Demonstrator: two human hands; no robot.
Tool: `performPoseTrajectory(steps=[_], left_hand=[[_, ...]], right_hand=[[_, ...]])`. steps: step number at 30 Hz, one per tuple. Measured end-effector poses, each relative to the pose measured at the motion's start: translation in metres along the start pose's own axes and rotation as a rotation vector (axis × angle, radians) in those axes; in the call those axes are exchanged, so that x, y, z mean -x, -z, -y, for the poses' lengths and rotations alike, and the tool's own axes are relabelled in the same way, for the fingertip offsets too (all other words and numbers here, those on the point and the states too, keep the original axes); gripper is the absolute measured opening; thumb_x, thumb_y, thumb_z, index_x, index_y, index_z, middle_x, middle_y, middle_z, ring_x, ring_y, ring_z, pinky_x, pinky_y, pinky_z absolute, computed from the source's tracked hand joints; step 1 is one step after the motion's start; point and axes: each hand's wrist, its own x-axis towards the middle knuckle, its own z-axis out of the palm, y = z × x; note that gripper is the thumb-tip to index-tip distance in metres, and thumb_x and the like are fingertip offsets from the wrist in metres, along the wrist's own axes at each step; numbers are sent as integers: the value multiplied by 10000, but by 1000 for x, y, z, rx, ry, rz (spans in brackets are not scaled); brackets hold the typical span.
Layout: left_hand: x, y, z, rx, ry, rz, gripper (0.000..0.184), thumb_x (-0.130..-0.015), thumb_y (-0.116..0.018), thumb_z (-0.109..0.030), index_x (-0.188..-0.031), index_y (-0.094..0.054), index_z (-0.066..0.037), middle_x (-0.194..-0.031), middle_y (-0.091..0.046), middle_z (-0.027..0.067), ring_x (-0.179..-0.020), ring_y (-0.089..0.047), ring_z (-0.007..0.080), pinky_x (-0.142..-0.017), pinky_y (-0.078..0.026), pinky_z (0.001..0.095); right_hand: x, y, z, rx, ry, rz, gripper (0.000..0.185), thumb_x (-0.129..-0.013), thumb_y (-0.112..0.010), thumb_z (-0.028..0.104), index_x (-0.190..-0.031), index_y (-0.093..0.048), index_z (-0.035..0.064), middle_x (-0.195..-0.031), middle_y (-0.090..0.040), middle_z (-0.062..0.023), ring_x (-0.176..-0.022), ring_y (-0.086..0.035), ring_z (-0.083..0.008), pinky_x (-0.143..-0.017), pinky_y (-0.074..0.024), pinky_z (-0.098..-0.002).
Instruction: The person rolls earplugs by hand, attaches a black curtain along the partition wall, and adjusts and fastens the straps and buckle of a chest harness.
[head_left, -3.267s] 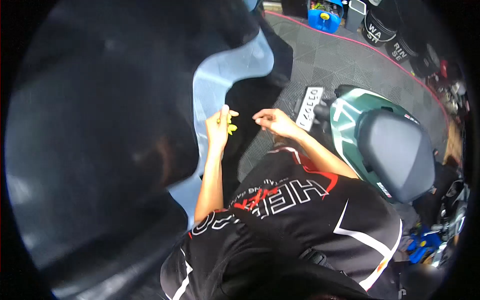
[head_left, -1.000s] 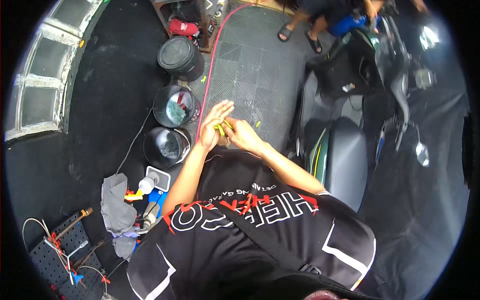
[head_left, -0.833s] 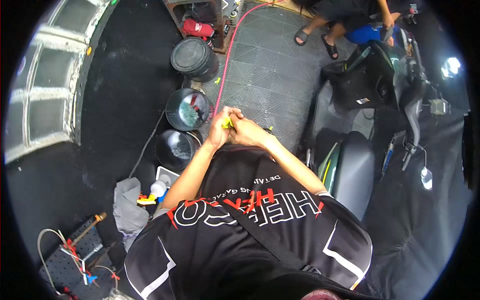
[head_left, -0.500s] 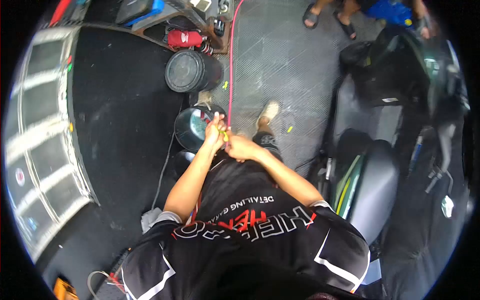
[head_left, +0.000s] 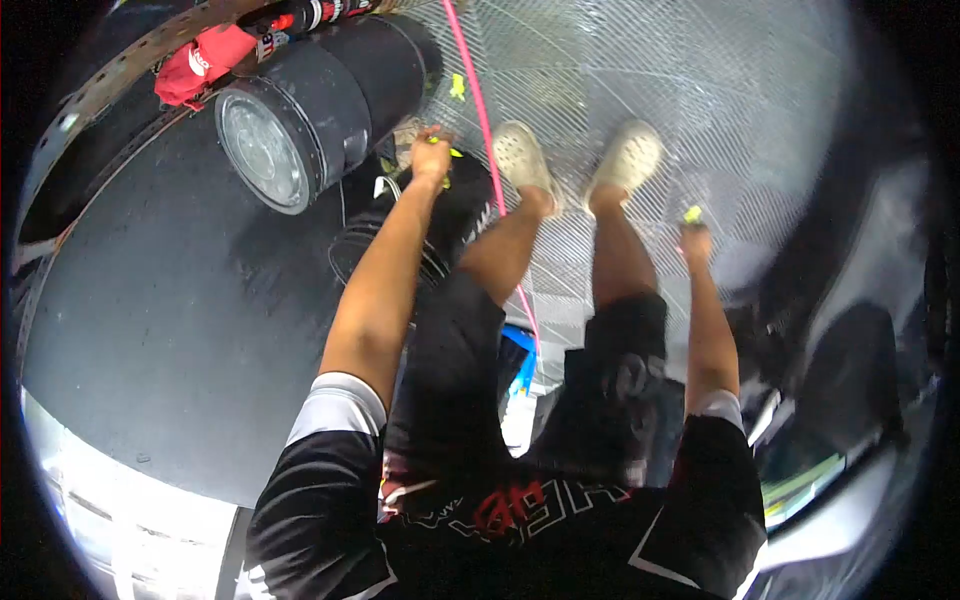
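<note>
My left hand (head_left: 430, 162) is closed around a bright yellow strip (head_left: 455, 153), whose ends stick out between the fingers. It is above a black bucket (head_left: 463, 205), beside a pale cloth-like thing (head_left: 405, 140). Lower on the right, my right hand (head_left: 695, 243) reaches down to the floor. Its fingers are drawn together at a small yellow scrap (head_left: 692, 214); blur hides the exact contact. Another yellow scrap (head_left: 457, 87) lies on the floor by the pink hose (head_left: 478, 100).
A large black lidded bucket (head_left: 340, 105) lies to the left, with a red cloth (head_left: 205, 65) and a bottle (head_left: 330, 10) behind it. Between my legs runs the hose. A blue-and-white item (head_left: 520, 370) is below. Motorcycle parts (head_left: 840, 500) stand at right.
My hands were together at the waist by the hose; now they are apart. I have bent down, the right hand reaching to the floor scrap and the left moving over the bucket.
</note>
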Motion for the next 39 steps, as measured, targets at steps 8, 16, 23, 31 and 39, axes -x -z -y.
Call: performPoseTrajectory(steps=[8, 16, 23, 31, 39], left_hand=[[-128, -59, 4, -16, -71, -42, 410, -912, -717, -242, -1222, -593, -3, -929, -670, 120, -672, -651, 201, -542, -600, 314], [-178, -87, 0, -154, 152, 36, 402, -869, -758, -292, -1050, -643, 48, -957, -688, 162, -797, -724, 225, -471, -596, 357], [-178, -75, -5, 115, 189, 87, 127, -957, -633, -104, -971, -669, 17, -870, -616, 93, -620, -585, 192, -504, -555, 318], [-52, -46, 5, 124, 73, 357, 254, -1005, -606, -212, -1209, -654, -69, -939, -589, -10, -715, -551, 103, -599, -522, 263], [-13, -21, 15, 7, 66, 530, 259, -1011, -611, -301, -1099, -679, -68, -797, -550, -44, -609, -440, 55, -610, -512, 259]], right_hand=[[-7, -9, 57, -153, -259, -499, 382, -859, -717, 332, -915, -647, -39, -885, -686, -218, -878, -641, -411, -823, -495, -496], [-10, -36, 39, -112, -198, -476, 241, -885, -686, 223, -957, -679, -7, -900, -684, -212, -887, -632, -402, -835, -491, -507], [-7, -37, 60, -83, -142, -657, 230, -913, -603, 183, -828, -630, -28, -817, -627, -259, -855, -580, -455, -829, -474, -526], [11, -23, 95, -589, -575, -748, 241, -835, -731, 158, -875, -564, -12, -849, -598, -185, -807, -576, -372, -787, -482, -476], [-1, -26, 84, -552, -488, -924, 228, -840, -758, 163, -868, -584, 18, -841, -610, -135, -793, -586, -315, -774, -482, -428]])
